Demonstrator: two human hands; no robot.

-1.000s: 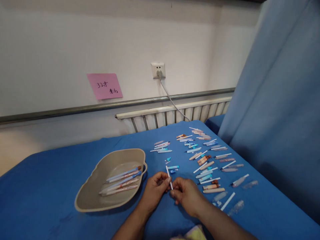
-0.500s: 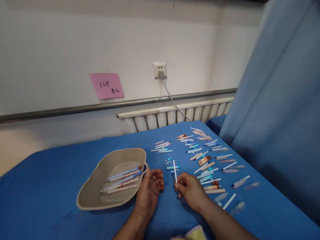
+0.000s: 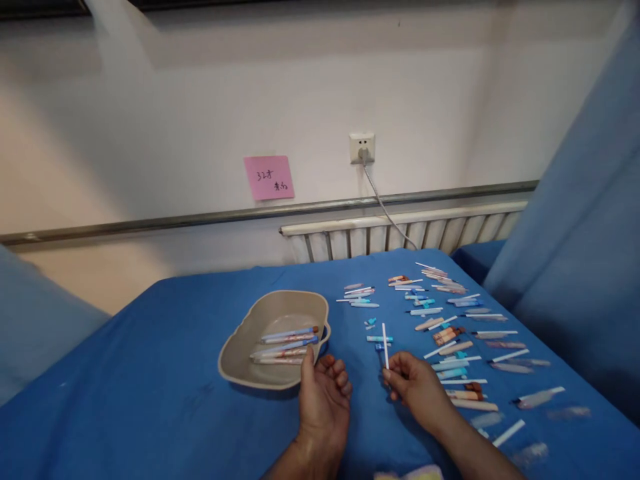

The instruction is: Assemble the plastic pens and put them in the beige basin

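My right hand pinches the lower end of a thin white rod, which stands nearly upright over the blue cloth. My left hand rests palm up beside it with its fingers loosely curled and nothing in it, its thumb close to the rim of the beige tray. The tray holds several assembled pens with blue and brown ends. To the right of my hands, many loose pen parts lie spread in rows: white rods, clear barrels, blue and brown caps.
The blue cloth covers the table. A blue curtain hangs at the right edge. On the wall behind are a radiator, a socket with a plugged-in cable and a pink note.
My hands have come apart: the left let go of the white rod and turned palm up by the tray. The right keeps the rod, now upright. The view has swung left.
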